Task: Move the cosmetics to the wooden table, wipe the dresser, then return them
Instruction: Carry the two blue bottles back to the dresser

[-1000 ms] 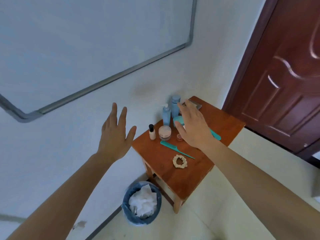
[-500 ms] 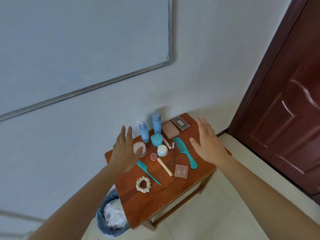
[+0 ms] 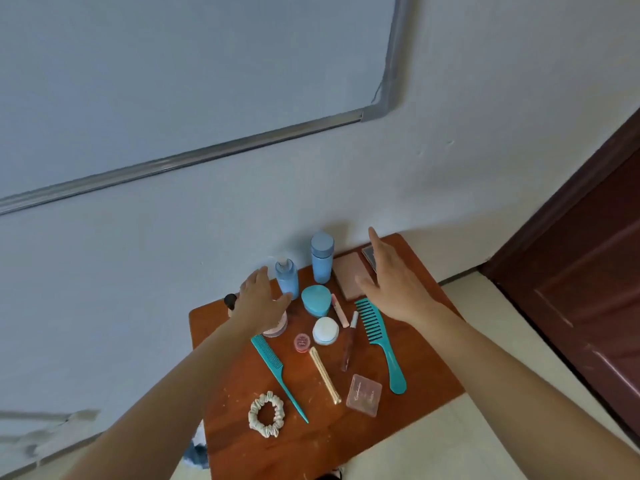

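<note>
Left hand (image 3: 259, 303) and right hand (image 3: 394, 285) hover spread, empty, flanking tall blue plastic bottle (image 3: 322, 258), likely poised for first pickup.

The small wooden table (image 3: 346, 438) carries toiletries around a teal jar (image 3: 316, 301). Behind that jar stand a blue pump bottle (image 3: 287, 278) and a blue capped bottle (image 3: 322, 256), and just in front of it are a white-lidded jar (image 3: 325, 330) and a small red pot (image 3: 302, 342). To the jar's right lies a wide-tooth comb (image 3: 379, 341); farther in front lie a tail comb (image 3: 277, 368), a scrunchie (image 3: 266, 414) and a clear compact (image 3: 363, 394).
</note>
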`<state>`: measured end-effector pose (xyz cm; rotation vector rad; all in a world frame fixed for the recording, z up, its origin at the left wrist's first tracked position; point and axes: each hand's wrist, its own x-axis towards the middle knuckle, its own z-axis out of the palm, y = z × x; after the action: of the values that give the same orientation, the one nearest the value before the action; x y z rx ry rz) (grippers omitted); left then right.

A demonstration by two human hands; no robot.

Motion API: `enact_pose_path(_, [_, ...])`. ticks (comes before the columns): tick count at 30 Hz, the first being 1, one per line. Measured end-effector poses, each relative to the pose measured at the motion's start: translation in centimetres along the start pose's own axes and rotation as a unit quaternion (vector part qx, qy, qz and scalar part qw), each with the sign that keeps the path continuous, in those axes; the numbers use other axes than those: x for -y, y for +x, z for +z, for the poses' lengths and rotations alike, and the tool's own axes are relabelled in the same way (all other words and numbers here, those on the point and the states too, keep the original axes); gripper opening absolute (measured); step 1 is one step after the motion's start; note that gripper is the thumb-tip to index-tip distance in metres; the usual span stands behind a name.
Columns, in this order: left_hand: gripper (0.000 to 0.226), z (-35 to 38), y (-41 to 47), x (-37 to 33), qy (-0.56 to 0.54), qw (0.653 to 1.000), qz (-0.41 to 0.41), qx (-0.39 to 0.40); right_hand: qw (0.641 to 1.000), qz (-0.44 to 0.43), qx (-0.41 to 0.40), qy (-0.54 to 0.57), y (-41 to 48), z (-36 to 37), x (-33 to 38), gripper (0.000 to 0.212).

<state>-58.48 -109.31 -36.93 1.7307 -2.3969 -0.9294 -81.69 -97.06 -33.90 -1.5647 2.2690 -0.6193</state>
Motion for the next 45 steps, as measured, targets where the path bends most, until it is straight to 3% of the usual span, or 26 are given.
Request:
enact_pose_path(4, [0.074, 1.8, 3.7, 0.0, -0.105, 0.994, -0.014, -0.015, 0.999, -0.010, 0.045, 0.016, 5.9, 3.0, 0.2, 0.098])
enact_pose_path(9, [0.055, 4.4, 5.8, 0.5, -0.128, 0.991, -0.032, -0.020, 0.992, -0.011, 0.099, 0.073, 9.4, 7.8, -0.5, 0.101])
enact_pose_path(16, [0.045, 5.8, 6.8, 1.0, -0.123, 0.990, -0.049, -0.042, 0.988, -0.007, 0.054, 0.144, 10.9, 10.2, -0.9, 0.069])
enact_pose_path(26, [0.055, 2.5, 5.1, -2.9, -0.191, 0.969, -0.004, -0.155, 0.969, 0.010, -0.004, 0.247, 7.5, 5.0, -1.2, 0.065])
enact_pose_path(33, [0.053, 0.9, -0.7, -10.9, -0.252, 0.949, 0.125, -0.144, 0.961, 0.040, -0.090, 0.260, -1.4, -4.1, -4.9, 0.060])
enact_pose_path(37, [0.053, 1.8, -6.3, -18.9, -0.287, 0.921, 0.245, -0.098, 0.951, 0.069, -0.199, 0.224, -10.7, -10.5, -8.6, 0.057])
enact_pose_path(41, [0.051, 4.5, -13.5, -28.0, -0.323, 0.885, 0.335, -0.027, 0.924, 0.113, -0.318, 0.178, -22.2, -16.9, -12.2, 0.065])
enact_pose_path(45, [0.047, 8.8, -22.3, -36.5, -0.334, 0.843, 0.418, 0.046, 0.876, 0.166, -0.431, 0.141, -34.9, -21.8, -15.5, 0.060])
